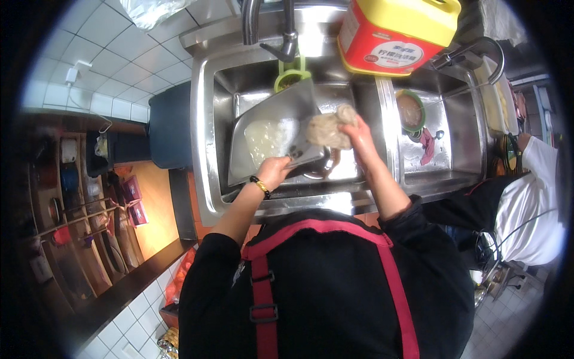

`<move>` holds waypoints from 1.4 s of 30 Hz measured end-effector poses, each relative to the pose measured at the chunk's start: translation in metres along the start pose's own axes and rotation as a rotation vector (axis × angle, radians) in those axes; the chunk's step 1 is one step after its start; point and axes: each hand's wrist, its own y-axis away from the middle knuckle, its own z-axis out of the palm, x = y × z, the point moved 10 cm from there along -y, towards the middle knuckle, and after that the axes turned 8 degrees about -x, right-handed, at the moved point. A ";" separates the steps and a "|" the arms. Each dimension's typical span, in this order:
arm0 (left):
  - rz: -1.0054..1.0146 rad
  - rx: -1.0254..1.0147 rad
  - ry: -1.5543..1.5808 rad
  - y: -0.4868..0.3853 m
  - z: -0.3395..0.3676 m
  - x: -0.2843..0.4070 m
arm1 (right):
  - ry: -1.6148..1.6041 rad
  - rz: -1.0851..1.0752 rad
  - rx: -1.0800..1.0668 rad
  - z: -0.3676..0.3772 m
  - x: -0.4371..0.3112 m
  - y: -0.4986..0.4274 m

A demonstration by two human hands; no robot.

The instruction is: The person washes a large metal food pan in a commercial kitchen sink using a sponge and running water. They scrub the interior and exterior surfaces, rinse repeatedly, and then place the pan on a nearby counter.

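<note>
My left hand (pixel 274 172) grips the near edge of a translucent plastic tray or shallow container (pixel 296 107), tilted inside the left basin of a steel sink (pixel 208 148). Cloudy, sudsy liquid (pixel 264 139) lies in it. A wet beige cloth (pixel 329 130) is bunched in my right hand (pixel 357 132), over the right side of the container. Behind the container, a lime-green strainer (pixel 293 78) sits near the back wall of the basin. Brownish liquid shows on the basin floor below the cloth.
A red and yellow detergent jug (pixel 390 42) stands behind the sink, beside a dark faucet (pixel 287 47). The right basin holds a green-rimmed bowl (pixel 410 110), a pink cloth (pixel 428 146) and a metal spoon. A dark blue bin (pixel 170 125) adjoins the sink's left side. Another person (pixel 524 206) stands at right.
</note>
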 end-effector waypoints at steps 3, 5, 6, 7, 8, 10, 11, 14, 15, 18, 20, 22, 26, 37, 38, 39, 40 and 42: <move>-0.327 -0.089 0.050 -0.001 -0.028 -0.032 | -0.112 -0.101 0.159 -0.026 -0.027 -0.001; -0.302 0.029 0.299 -0.002 -0.057 -0.026 | -0.051 -0.173 0.168 -0.034 -0.047 0.005; -0.274 0.090 0.457 -0.001 -0.068 -0.022 | 0.026 -0.152 0.234 -0.039 -0.052 0.009; -0.240 0.154 0.613 0.000 -0.078 -0.019 | 0.016 -0.199 0.185 -0.032 -0.060 0.010; -0.260 0.166 0.646 0.003 -0.085 -0.018 | 0.008 -0.224 0.180 -0.028 -0.066 0.014; -0.238 0.310 0.759 0.009 -0.099 -0.013 | 0.019 -0.237 0.150 -0.012 -0.075 0.021; -0.215 0.385 0.818 0.013 -0.104 -0.010 | -0.009 -0.284 0.139 -0.001 -0.081 0.023; -0.162 0.547 0.724 0.017 -0.113 0.002 | 0.211 -0.465 0.015 0.053 -0.106 0.030; -0.126 0.596 0.664 0.017 -0.116 0.009 | 0.329 -0.503 -0.036 0.074 -0.110 0.030; -0.175 0.693 0.389 0.019 -0.123 0.018 | 1.139 -0.897 -0.205 0.157 -0.126 0.037; -0.157 0.723 0.351 0.022 -0.125 0.023 | 1.349 -0.776 -0.189 0.169 -0.113 0.010; -0.163 0.727 0.329 0.026 -0.128 0.024 | 1.111 -0.410 -0.313 0.149 -0.097 -0.043; -0.038 0.777 0.326 0.040 -0.132 0.035 | 0.925 -0.076 -0.278 0.110 -0.076 -0.114; -0.106 0.834 0.356 0.032 -0.144 0.014 | 1.295 -0.883 -0.414 0.219 -0.120 0.027; -0.124 0.839 0.323 0.035 -0.146 0.017 | 1.269 -0.762 -0.458 0.217 -0.116 0.019; -0.131 0.835 0.321 0.038 -0.148 0.020 | 1.109 -0.662 -0.456 0.208 -0.119 0.007; -0.142 0.823 0.335 0.041 -0.149 0.022 | 1.062 -0.450 -0.491 0.195 -0.109 -0.016; -0.112 0.844 0.323 0.050 -0.155 0.030 | 1.044 -0.180 -0.477 0.164 -0.095 -0.058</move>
